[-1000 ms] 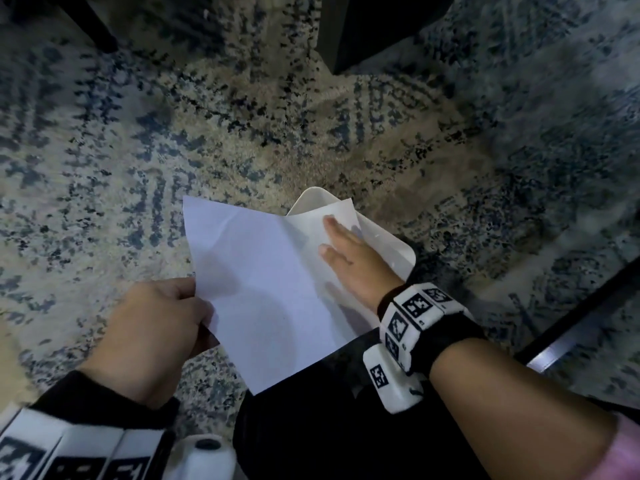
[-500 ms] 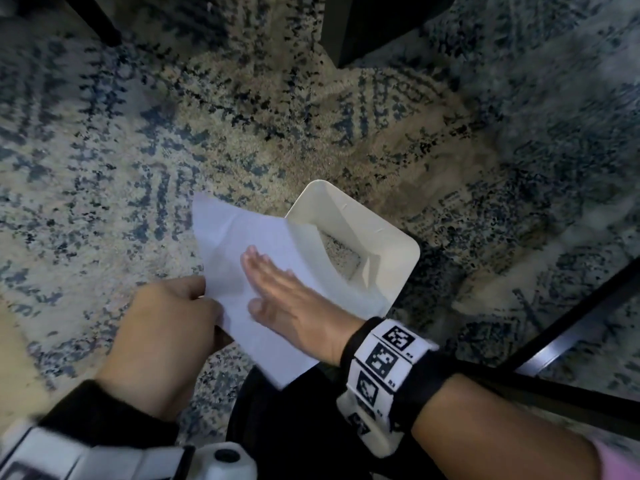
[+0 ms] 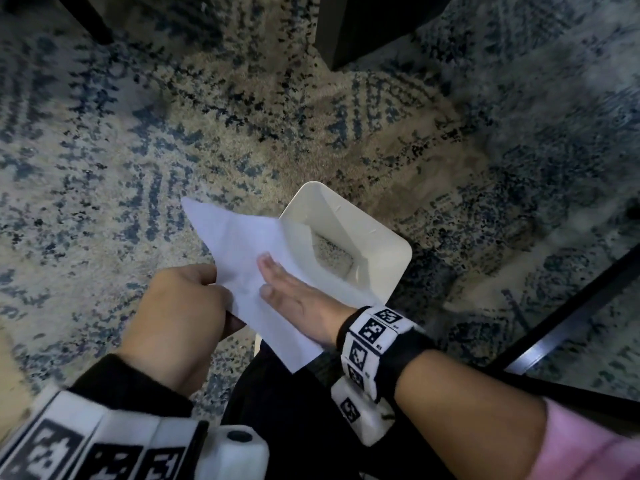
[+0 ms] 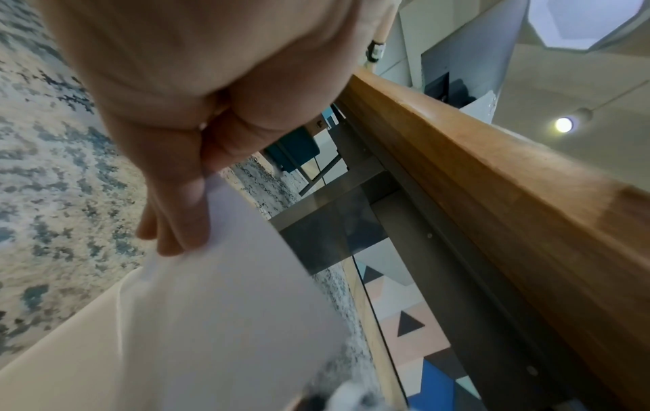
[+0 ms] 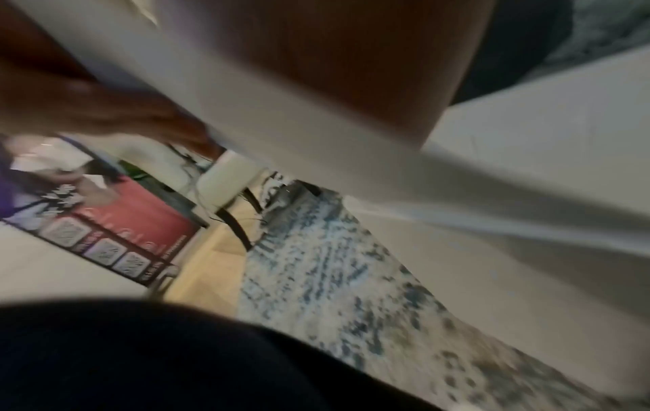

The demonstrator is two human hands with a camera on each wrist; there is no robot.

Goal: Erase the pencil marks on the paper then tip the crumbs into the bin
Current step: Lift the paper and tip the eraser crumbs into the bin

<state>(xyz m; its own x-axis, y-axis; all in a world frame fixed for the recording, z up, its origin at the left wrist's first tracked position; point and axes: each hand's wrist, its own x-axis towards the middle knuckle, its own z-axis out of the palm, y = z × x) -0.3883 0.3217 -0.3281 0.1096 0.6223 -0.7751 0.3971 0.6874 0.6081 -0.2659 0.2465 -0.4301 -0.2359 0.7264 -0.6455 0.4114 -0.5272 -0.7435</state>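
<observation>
A white sheet of paper (image 3: 239, 244) slopes down over the near rim of a small white bin (image 3: 377, 240) that stands on the rug. My left hand (image 3: 180, 306) pinches the sheet's left edge; in the left wrist view the left hand (image 4: 183, 178) has its fingers curled on the paper (image 4: 225, 319). My right hand (image 3: 287, 289) lies flat on the sheet, fingers straight and pointing left. The right wrist view is blurred and shows the paper (image 5: 316, 139) from below. Speckled crumbs lie in the bin's bottom. No pencil marks are visible.
A blue and beige patterned rug (image 3: 138, 133) covers the floor. Dark furniture legs (image 3: 360, 29) stand at the back, and a dark metal table frame (image 3: 568, 317) crosses at the right. A wooden table edge (image 4: 492, 180) is above my left hand.
My right hand has swept from the sheet's far corner over the bin back toward my left hand. The bin's opening, covered a second ago, now shows.
</observation>
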